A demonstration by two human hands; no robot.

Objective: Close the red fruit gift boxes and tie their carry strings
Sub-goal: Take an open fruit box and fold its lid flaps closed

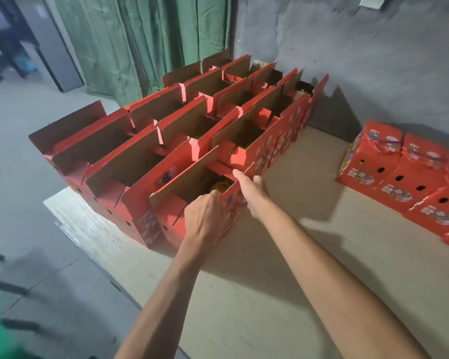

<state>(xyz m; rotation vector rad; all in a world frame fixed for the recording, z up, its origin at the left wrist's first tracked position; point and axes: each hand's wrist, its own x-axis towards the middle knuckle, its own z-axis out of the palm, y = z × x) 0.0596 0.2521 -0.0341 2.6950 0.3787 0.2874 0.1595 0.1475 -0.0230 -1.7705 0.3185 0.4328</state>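
Several open red fruit gift boxes stand packed in rows, flaps upright, on a cardboard sheet (290, 255). The nearest open box (192, 182) shows yellow fruit (222, 186) inside. My left hand (205, 218) grips the top edge of that box's near side flap, fingers curled over it. My right hand (252, 189) holds the same flap further along, thumb on the edge, fingers behind the printed outer face. No carry string is visible at this box.
Closed red boxes (399, 174) with tied strings sit in rows at the right by the grey wall (373, 60). Green curtain (153, 42) hangs behind the open boxes. Concrete floor (36, 216) lies to the left; a green blurred shape fills the lower left corner.
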